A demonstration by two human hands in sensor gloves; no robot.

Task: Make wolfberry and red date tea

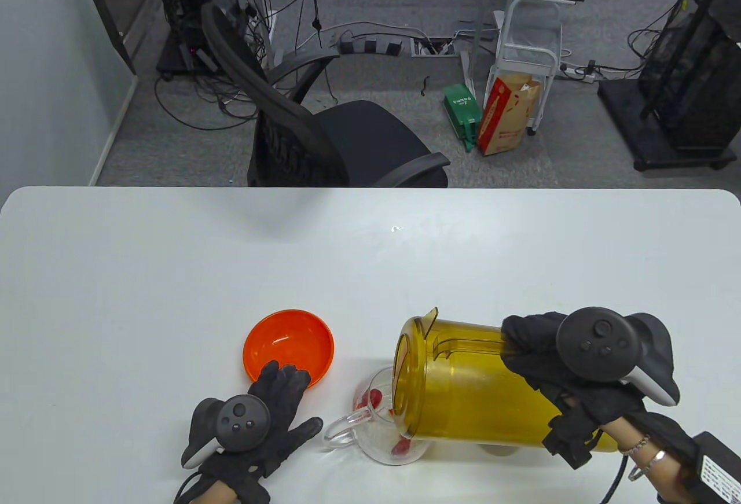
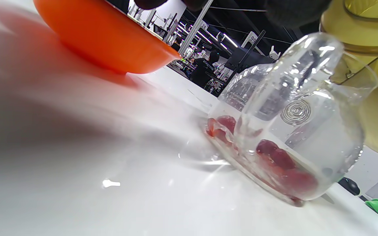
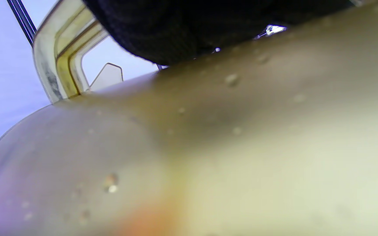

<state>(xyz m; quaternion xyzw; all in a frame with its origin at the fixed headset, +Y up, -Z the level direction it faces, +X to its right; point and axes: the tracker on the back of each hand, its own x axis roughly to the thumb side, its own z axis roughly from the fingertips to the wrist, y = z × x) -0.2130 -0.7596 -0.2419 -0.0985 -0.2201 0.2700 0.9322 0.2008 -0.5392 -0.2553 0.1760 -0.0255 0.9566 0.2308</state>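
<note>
Left hand (image 1: 255,423): lies flat on the desk (image 1: 173,272) near its front edge, fingers spread and gripping nothing; fingertips touch the near rim of the bowl (image 1: 288,348).

Bowl: orange, upright, left of centre near the front edge. Contents cannot be made out.

Teapot (image 1: 379,426): clear glass, standing just right of the left hand, handle (image 1: 341,431) pointing toward that hand but apart from it. Red dates (image 2: 274,160) lie on its bottom.

Pitcher (image 1: 463,388): yellow, translucent, tipped on its side above the desk, mouth lowered over the teapot's opening, rim just over the glass.

Right hand (image 1: 556,365): closed around the pitcher's handle (image 1: 463,345) at the right, holding it tilted.
</note>
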